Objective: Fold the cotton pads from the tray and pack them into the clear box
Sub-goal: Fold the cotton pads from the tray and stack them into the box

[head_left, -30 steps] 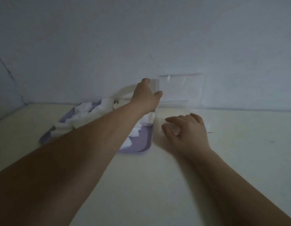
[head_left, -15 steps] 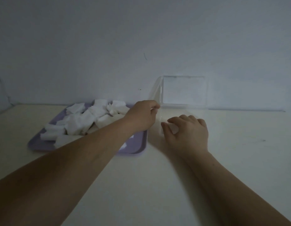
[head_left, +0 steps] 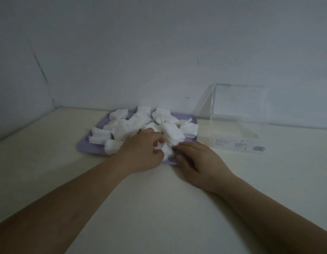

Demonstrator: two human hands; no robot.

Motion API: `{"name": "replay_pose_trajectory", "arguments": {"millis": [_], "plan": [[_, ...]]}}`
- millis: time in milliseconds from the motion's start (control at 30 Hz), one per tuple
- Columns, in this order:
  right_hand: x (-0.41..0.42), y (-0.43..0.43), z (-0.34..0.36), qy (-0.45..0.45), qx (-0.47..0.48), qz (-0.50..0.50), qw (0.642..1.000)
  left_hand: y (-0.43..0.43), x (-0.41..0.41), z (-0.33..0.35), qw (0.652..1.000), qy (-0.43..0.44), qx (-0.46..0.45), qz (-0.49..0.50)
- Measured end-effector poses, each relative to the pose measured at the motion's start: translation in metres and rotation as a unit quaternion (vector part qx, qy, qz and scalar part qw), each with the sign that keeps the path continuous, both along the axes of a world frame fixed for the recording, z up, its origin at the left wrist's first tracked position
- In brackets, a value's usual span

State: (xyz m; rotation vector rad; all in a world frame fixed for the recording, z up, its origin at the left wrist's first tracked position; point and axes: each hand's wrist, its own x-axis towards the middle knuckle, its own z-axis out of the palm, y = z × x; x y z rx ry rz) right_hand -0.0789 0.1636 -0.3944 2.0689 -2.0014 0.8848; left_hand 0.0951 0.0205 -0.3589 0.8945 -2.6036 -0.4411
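A lilac tray [head_left: 85, 146] holds a heap of several white cotton pads [head_left: 135, 123]. My left hand [head_left: 142, 153] is over the tray's front right part and pinches a white pad [head_left: 167, 150] between thumb and fingers. My right hand [head_left: 199, 164] lies at the tray's front right corner, fingers stretched toward the same pad and touching it. The clear box [head_left: 230, 136] stands to the right of the tray, its lid [head_left: 237, 101] raised upright against the wall.
The cream table [head_left: 159, 208] meets the grey wall [head_left: 159, 52] just behind the tray and box. A side wall closes in the far left. A barcode label [head_left: 259, 148] sits on the box's front right.
Both hands left the box and came over to the tray. The left hand let go of the lid, which now stands open, and took hold of a pad.
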Motion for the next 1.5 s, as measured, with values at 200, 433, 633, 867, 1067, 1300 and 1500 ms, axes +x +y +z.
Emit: {"name": "replay_pose_trajectory", "arguments": {"millis": [200,433,633,867,1067,1300,1500], "plan": [[-0.006,-0.007,0.004,-0.056,-0.011,-0.063,0.996,-0.026,-0.020,-0.024,0.994,0.085,0.056,0.034],[-0.004,-0.048,0.014,-0.091,0.027,-0.072,0.993,-0.015,-0.021,-0.031,0.994,0.093,0.041,0.036],[-0.005,-0.056,0.005,-0.219,0.017,-0.097,0.971,-0.021,-0.024,-0.038,0.993,0.094,-0.068,0.028],[-0.015,-0.051,0.010,-0.370,-0.021,-0.014,0.929,-0.013,-0.023,-0.036,0.978,0.156,-0.137,-0.030],[-0.024,-0.051,0.006,-0.466,-0.042,0.039,0.883,-0.009,-0.025,-0.036,0.974,0.199,-0.100,-0.037],[-0.023,-0.054,0.001,-0.406,-0.027,0.028,0.913,-0.010,-0.030,-0.036,0.970,0.227,-0.087,0.004],[-0.020,-0.052,0.003,-0.403,-0.052,-0.005,0.914,-0.004,-0.031,-0.037,0.959,0.283,-0.003,-0.011]]}}
